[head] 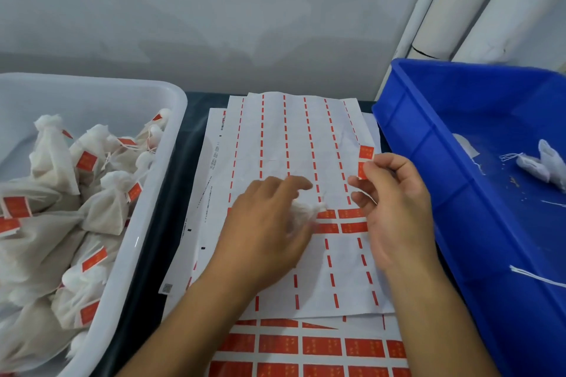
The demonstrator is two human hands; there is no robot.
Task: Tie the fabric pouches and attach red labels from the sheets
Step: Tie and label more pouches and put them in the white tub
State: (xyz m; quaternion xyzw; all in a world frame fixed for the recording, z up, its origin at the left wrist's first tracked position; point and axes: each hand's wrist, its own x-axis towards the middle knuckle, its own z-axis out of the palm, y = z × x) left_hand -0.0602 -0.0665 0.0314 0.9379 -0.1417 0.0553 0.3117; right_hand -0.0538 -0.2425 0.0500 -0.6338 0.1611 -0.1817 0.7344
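Pouch [301, 211] white, gathered, in left hand [266, 223]; right hand [395, 202] pinches red label [365, 159].

Right hand [395, 205] pinches red label [365, 161]; left hand [269, 223] holds white pouch [303, 213] over sheet [288, 144].

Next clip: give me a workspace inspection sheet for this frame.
Surface: dark table, mostly covered.
Job's things: label sheets, top one mostly peeled; white bin of labelled pouches; blue bin with few unlabelled pouches.
Clutter: loose strings in blue bin.
Grippers: left hand holds a small pouch; right hand pinches a red label.
Cables: nothing seen.
Surroundings: pale wall, white pipes.
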